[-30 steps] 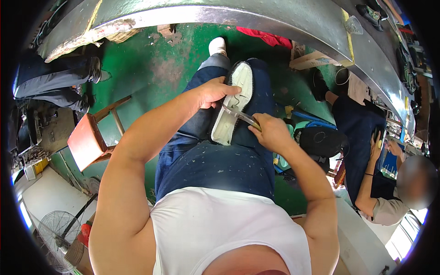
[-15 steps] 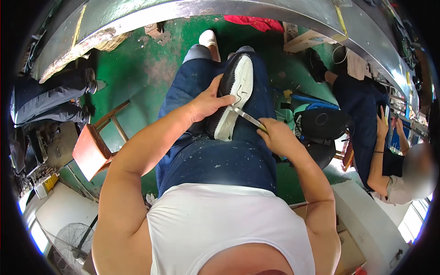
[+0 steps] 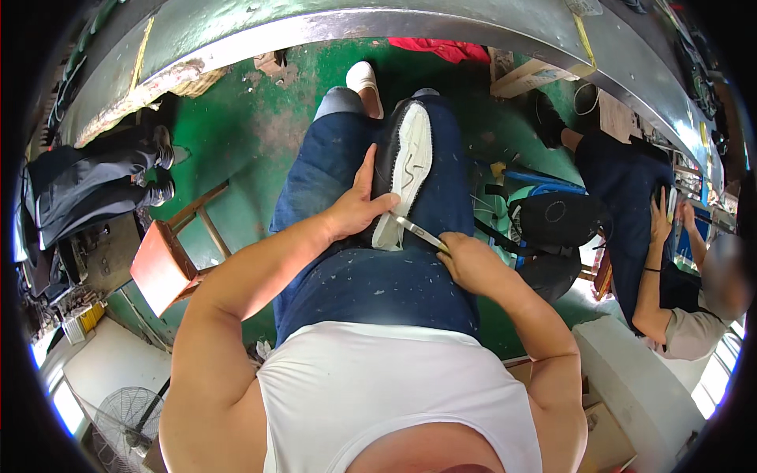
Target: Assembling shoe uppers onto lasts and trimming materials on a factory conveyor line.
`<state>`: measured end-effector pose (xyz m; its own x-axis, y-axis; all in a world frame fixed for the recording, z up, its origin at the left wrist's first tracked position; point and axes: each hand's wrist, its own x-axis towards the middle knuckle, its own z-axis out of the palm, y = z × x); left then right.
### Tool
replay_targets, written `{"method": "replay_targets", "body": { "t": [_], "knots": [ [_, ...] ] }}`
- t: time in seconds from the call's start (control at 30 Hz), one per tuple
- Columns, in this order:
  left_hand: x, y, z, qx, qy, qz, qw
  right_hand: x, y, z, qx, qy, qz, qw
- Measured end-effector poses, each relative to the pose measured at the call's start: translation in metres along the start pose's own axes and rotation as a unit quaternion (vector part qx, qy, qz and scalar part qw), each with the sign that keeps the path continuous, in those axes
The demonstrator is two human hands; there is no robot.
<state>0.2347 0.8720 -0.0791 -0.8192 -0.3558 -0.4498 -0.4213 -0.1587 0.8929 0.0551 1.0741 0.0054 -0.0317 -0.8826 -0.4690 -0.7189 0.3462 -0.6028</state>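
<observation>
A shoe (image 3: pixel 412 154) lies bottom up along my lap, its toe pointing away from me. Its upper is black, and the pale underside has a dark wavy line across it. My left hand (image 3: pixel 356 210) holds the shoe from the left side, with the thumb pressed on the underside near the heel and a finger stretched along the upper. In my right hand (image 3: pixel 475 264) is a slim silver hand tool (image 3: pixel 421 234), gripped at its near end. Its far tip meets the shoe's underside close to my left thumb. The tool's exact kind cannot be made out.
A metal-edged bench (image 3: pixel 378 25) curves across the far side. On the left stand a wooden stool (image 3: pixel 165 264) and a fan (image 3: pixel 126 418), with another person's legs (image 3: pixel 102 181) beyond. To the right are a black bag (image 3: pixel 558 217) and a seated co-worker (image 3: pixel 631 205).
My left hand and the tool have shifted along the shoe toward its heel. My right hand has come slightly nearer to me. The whole view has tilted a little.
</observation>
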Motion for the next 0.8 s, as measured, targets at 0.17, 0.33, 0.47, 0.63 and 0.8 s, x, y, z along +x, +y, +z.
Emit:
{"method": "replay_targets", "body": {
  "t": [0.17, 0.33, 0.47, 0.63, 0.8],
  "knots": [
    [0.008, -0.006, 0.01, -0.033, 0.061, 0.016, 0.997, -0.002, -0.009, -0.001, -0.089, 0.01, -0.029, 0.996],
    [-0.012, -0.003, 0.014, 0.158, 0.103, 0.094, 0.978, 0.007, -0.005, -0.016, -0.053, -0.071, -0.007, 0.996],
    [-0.021, -0.011, -0.002, 0.107, -0.056, 0.015, 0.993, 0.009, 0.006, -0.019, -0.045, -0.137, 0.011, 0.989],
    [-0.029, 0.015, -0.008, 0.087, -0.055, -0.007, 0.995, 0.011, 0.015, -0.051, 0.08, -0.251, 0.009, 0.965],
    [-0.024, 0.008, -0.005, 0.145, -0.054, 0.042, 0.987, 0.016, -0.015, -0.041, 0.172, -0.033, -0.008, 0.984]
  ]
}}
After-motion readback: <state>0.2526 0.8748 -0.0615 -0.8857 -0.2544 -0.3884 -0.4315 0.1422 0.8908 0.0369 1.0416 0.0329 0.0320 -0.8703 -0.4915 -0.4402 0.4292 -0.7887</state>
